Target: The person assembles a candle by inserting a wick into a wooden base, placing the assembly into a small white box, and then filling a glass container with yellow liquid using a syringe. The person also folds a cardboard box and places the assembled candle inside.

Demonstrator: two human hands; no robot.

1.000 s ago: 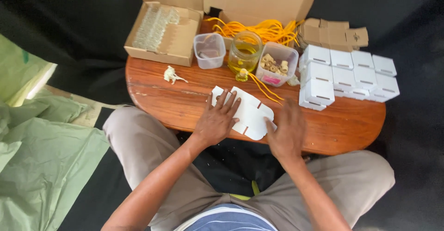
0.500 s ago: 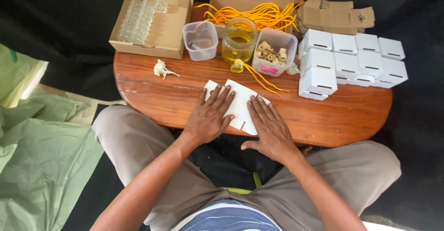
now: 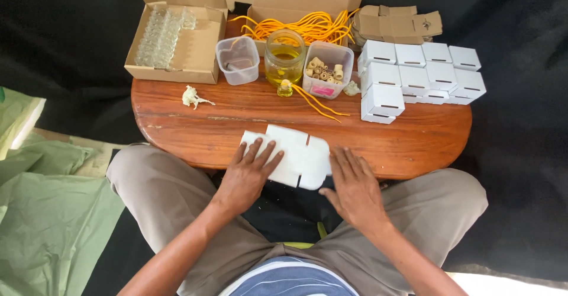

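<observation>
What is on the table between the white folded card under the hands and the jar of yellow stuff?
Mostly bare wood of the table in the head view. Between the white card and the jar stands only a tiny bottle, close to the jar.

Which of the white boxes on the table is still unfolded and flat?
The flat white box blank under the left hand at the table's near edge; the assembled white boxes at the right stand folded up.
</observation>
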